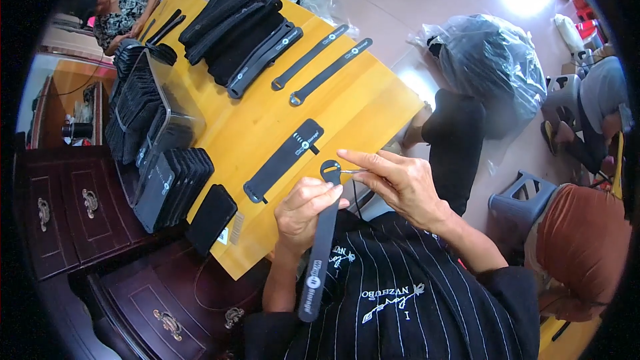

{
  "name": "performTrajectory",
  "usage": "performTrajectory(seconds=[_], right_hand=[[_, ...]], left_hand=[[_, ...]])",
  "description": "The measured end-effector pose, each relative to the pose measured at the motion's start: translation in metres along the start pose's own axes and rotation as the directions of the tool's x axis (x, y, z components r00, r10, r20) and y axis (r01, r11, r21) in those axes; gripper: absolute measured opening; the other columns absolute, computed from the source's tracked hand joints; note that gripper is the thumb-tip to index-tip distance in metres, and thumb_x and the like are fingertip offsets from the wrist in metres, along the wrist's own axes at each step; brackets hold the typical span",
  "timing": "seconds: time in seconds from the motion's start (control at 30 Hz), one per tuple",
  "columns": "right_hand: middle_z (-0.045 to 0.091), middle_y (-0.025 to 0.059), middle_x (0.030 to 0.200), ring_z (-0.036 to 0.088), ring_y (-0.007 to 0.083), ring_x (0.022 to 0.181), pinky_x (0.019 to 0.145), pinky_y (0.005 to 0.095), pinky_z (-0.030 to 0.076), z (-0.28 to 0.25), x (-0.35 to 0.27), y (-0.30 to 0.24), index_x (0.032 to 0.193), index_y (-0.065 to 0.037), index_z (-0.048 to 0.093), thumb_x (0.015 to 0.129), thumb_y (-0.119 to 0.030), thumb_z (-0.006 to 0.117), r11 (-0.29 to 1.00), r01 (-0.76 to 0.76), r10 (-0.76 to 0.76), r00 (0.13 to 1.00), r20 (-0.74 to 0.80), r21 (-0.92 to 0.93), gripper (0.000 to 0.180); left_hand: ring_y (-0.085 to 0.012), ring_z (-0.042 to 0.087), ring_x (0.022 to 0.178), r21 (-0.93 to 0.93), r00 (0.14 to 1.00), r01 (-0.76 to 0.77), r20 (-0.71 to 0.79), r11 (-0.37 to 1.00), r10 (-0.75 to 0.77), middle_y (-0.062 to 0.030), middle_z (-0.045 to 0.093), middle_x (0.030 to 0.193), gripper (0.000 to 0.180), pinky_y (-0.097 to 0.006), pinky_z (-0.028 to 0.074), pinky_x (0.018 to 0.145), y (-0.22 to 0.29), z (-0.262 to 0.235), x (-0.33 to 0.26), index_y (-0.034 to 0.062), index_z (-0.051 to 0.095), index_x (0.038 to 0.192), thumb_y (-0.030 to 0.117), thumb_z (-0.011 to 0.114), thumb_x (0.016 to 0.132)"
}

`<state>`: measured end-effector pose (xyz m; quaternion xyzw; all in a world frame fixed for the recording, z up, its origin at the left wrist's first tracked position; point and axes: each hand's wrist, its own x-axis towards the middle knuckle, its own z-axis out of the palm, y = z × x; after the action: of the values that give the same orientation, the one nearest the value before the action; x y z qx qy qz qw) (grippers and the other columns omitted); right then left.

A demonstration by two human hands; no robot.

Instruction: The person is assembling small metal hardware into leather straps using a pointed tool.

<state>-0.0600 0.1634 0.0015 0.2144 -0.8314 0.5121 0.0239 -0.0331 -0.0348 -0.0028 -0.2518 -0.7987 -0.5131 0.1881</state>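
Note:
My left hand is closed around a long dark grey strap, pinching it just below its rounded, slotted end. The strap's other end hangs down over my lap. My right hand grips a thin metal tool, whose tip meets the slotted end; the rest of it is hidden in my fingers. On the yellow table beyond lies a wide black strap set with printing and a small tab. Two narrow straps, a nearer one and a farther one, lie side by side past it.
Stacks of black straps cover the far table. At the left, a clear plastic bin holds many folded ones, with another bundle before it. Dark wooden drawers stand at left. Another person sits far left; a plastic-wrapped bundle lies at right.

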Motion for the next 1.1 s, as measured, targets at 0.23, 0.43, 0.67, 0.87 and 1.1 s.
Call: performTrajectory(seconds=[0.23, 0.43, 0.67, 0.87, 1.1], right_hand=[[0.052, 0.0029, 0.065, 0.059, 0.0185, 0.056, 0.048, 0.0317, 0.046, -0.007, 0.005, -0.002, 0.129, -0.030, 0.059, 0.084, -0.022, 0.064, 0.930, 0.047, 0.004, 0.990, 0.140, -0.365, 0.046], [0.053, 0.0039, 0.068, 0.059, 0.0210, 0.056, 0.049, 0.0328, 0.047, -0.027, 0.009, -0.010, 0.127, -0.026, 0.060, 0.086, -0.022, 0.062, 0.969, 0.097, -0.025, 0.952, 0.304, -0.225, 0.042], [0.051, 0.0017, 0.066, 0.059, 0.0170, 0.055, 0.046, 0.0313, 0.047, -0.029, 0.005, -0.040, 0.114, -0.020, 0.066, 0.081, -0.021, 0.066, 0.927, 0.098, -0.040, 0.985, 0.165, -0.362, 0.033], [0.047, 0.0016, 0.063, 0.053, 0.0136, 0.050, 0.043, 0.0286, 0.042, -0.024, 0.002, -0.064, 0.120, -0.019, 0.066, 0.080, -0.014, 0.071, 0.912, 0.063, -0.029, 0.996, 0.088, -0.405, 0.040], [0.054, 0.0041, 0.064, 0.056, 0.0156, 0.053, 0.045, 0.0289, 0.042, -0.026, 0.004, -0.061, 0.112, -0.014, 0.070, 0.081, -0.009, 0.069, 0.966, -0.012, 0.044, 0.992, 0.117, -0.258, 0.031]], left_hand=[[-0.0235, 0.060, 0.071, 0.225, 0.957, -0.186, 0.263, 0.957, 0.124, -0.0074, 0.061, 0.084, 0.032, -0.032, 0.051, 0.063, 0.005, -0.004, 0.018, -0.0009, 0.067, 0.093, -0.002, 0.078, 0.063], [-0.0199, 0.061, 0.070, -0.237, 0.994, 0.076, 0.093, 0.968, -0.055, -0.0079, 0.063, 0.085, 0.038, -0.030, 0.049, 0.061, 0.007, -0.010, 0.008, 0.0010, 0.069, 0.097, -0.005, 0.078, 0.061], [-0.0203, 0.063, 0.071, -0.705, 0.853, 0.276, -0.134, 0.653, -0.505, -0.0098, 0.054, 0.089, 0.022, -0.030, 0.054, 0.061, 0.005, 0.017, 0.010, -0.0015, 0.058, 0.084, 0.018, 0.067, 0.089], [-0.0138, 0.062, 0.070, -0.667, 0.749, 0.416, -0.133, 0.617, -0.649, -0.0092, 0.064, 0.087, 0.013, -0.025, 0.053, 0.065, 0.031, 0.037, -0.003, -0.0038, 0.060, 0.096, 0.008, 0.063, 0.092], [-0.0121, 0.062, 0.069, -0.681, 0.763, 0.337, -0.206, 0.650, -0.612, -0.0077, 0.065, 0.084, 0.012, -0.023, 0.052, 0.063, 0.027, 0.047, -0.008, -0.0047, 0.063, 0.097, 0.006, 0.061, 0.092]])
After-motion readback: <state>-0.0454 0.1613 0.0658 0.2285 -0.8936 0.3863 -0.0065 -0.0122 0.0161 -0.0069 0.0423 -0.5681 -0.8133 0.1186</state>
